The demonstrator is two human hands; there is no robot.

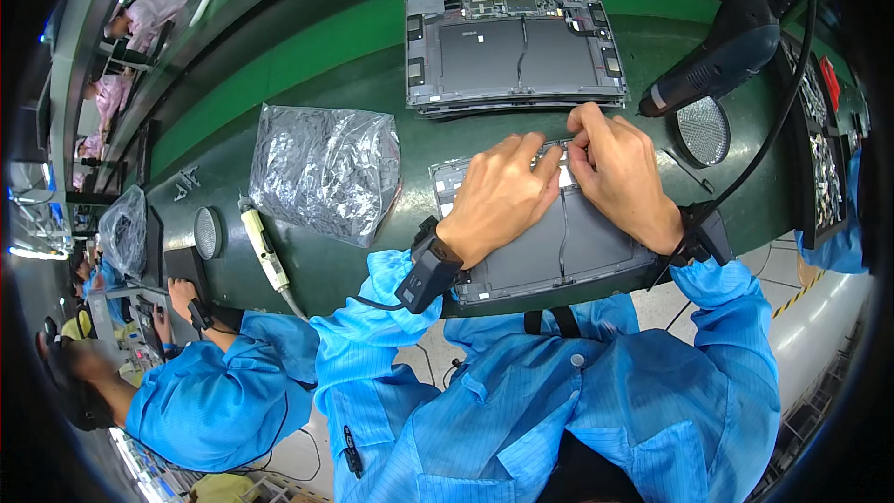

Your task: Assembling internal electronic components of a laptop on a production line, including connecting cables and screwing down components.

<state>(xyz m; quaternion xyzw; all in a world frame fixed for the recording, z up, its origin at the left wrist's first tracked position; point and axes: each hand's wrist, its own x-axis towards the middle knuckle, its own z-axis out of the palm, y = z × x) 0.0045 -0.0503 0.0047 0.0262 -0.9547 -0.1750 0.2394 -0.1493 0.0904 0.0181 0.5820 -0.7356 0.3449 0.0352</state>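
Observation:
An opened laptop chassis (pixel 601 240) with a dark battery panel and a thin black cable lies on the green bench in front of me. My left hand (pixel 496 194) rests over its upper left part, fingers bent and drawn together at the upper middle. Beside it, my right hand (pixel 626 177) bends over the chassis's far edge, thumb and fingertips pinched together. Whatever small part is between the fingers of either hand is hidden. Just beyond stands a stack of similar opened chassis (pixel 484 56), circuit boards showing on the top one.
Left of the chassis lie a clear plastic bag (pixel 321 172) and a pale corded electric screwdriver (pixel 264 247). A black handheld tool (pixel 712 51) hangs at right above a round mesh dish (pixel 702 130); its cable runs down. A co-worker in blue (pixel 219 401) sits at left.

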